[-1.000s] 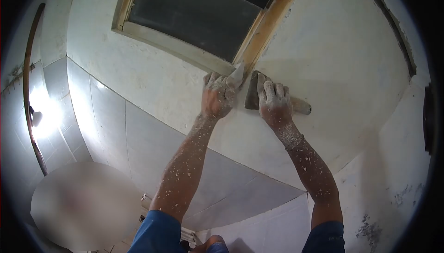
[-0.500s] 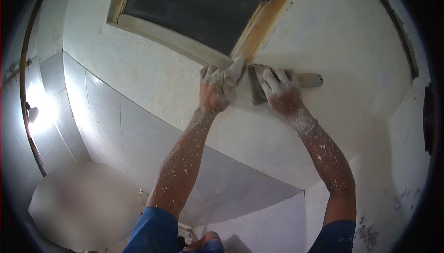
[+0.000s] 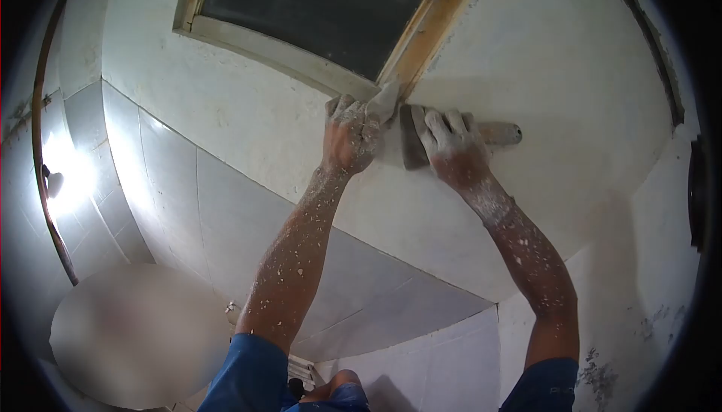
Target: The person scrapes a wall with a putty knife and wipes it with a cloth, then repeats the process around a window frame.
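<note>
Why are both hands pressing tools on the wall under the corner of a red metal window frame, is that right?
Not quite: the head view shows the window frame is bare wood, not red metal. The rest holds: the left hand and right hand each press a tool on the wall under its corner.

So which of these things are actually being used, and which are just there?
In use: left hand with small putty knife; right hand with trowel; plastered wall by window frame.
Just there: grey tiles; pipe; lamp.

Two hands, left (image 3: 350, 137) and right (image 3: 451, 148), two trowels (image 3: 386, 101) (image 3: 412, 148), one window (image 3: 323, 13).
</note>
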`<state>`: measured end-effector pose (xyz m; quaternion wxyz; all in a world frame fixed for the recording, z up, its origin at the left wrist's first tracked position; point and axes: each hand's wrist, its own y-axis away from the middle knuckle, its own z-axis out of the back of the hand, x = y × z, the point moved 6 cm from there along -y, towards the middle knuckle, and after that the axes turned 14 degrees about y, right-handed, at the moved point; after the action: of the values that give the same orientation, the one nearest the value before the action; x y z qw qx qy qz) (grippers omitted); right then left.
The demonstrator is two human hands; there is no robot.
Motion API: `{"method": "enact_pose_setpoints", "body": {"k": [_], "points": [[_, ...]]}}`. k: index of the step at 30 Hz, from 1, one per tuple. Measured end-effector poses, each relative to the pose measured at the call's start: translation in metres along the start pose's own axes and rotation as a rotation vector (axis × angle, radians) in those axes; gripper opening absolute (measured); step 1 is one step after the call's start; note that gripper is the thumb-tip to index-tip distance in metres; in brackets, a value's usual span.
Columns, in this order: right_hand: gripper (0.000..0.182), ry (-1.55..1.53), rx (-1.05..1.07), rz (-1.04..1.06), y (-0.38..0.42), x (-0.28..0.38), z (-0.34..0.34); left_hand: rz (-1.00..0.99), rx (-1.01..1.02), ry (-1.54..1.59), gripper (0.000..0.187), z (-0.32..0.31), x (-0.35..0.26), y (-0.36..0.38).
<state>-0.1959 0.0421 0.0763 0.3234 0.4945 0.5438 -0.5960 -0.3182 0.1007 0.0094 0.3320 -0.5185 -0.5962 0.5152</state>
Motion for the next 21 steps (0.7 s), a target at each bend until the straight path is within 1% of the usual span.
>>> {"method": "enact_pose_setpoints", "body": {"k": [1,2,3,5,6,7,9,10,11,13,14,15,16,17,18,19,21], "points": [[0.033,0.02,0.031,-0.056,-0.002,-0.002,-0.002,0.003,0.002,0.007,0.018,-0.002,-0.001,0.003],[0.033,0.007,0.034,-0.163,-0.013,-0.012,-0.002,0.033,0.028,0.033,0.021,-0.002,0.003,0.003],[0.033,0.005,0.028,-0.167,-0.015,-0.011,-0.003,0.068,0.062,0.057,0.025,-0.001,0.007,0.003],[0.034,0.033,0.048,-0.166,-0.01,-0.006,-0.003,0.083,0.099,0.033,0.025,0.0,0.008,0.006],[0.038,0.047,0.024,-0.138,-0.003,0.003,-0.004,0.083,0.121,0.011,0.025,-0.001,0.01,0.004],[0.038,0.054,0.021,-0.135,0.0,-0.001,-0.008,0.078,0.115,0.013,0.025,-0.003,0.009,0.002],[0.041,0.08,-0.047,-0.044,0.001,-0.004,-0.004,0.009,0.033,0.014,0.026,0.0,0.002,0.002],[0.039,0.075,0.055,-0.083,-0.003,-0.015,-0.011,-0.002,0.031,0.01,0.026,0.002,0.003,-0.001],[0.039,0.077,0.063,-0.081,-0.009,-0.019,-0.008,0.021,0.024,0.008,0.027,0.002,0.001,0.0],[0.04,0.051,0.115,-0.199,-0.019,-0.026,-0.005,0.043,0.026,0.013,0.027,0.003,0.001,0.0],[0.042,0.061,0.093,-0.126,-0.009,-0.011,-0.003,0.086,0.091,0.004,0.028,0.001,0.004,0.005],[0.042,0.067,0.091,-0.13,-0.001,-0.005,-0.005,0.112,0.154,-0.009,0.029,-0.002,0.008,0.003],[0.043,0.052,0.051,-0.094,0.003,0.0,-0.006,0.097,0.144,-0.01,0.029,-0.003,0.008,-0.001],[0.044,0.028,0.026,-0.058,0.004,0.002,0.001,0.054,0.08,-0.007,0.024,-0.003,0.002,0.002],[0.043,0.039,0.088,-0.104,0.0,-0.013,-0.003,0.0,0.012,-0.012,0.019,0.001,-0.001,0.001],[0.043,0.048,0.075,-0.104,-0.009,-0.018,-0.004,-0.014,0.002,-0.017,0.019,0.001,0.001,-0.004],[0.043,0.055,0.118,-0.249,-0.014,-0.02,-0.003,0.032,0.018,-0.01,0.017,0.0,0.002,0.001]]}}
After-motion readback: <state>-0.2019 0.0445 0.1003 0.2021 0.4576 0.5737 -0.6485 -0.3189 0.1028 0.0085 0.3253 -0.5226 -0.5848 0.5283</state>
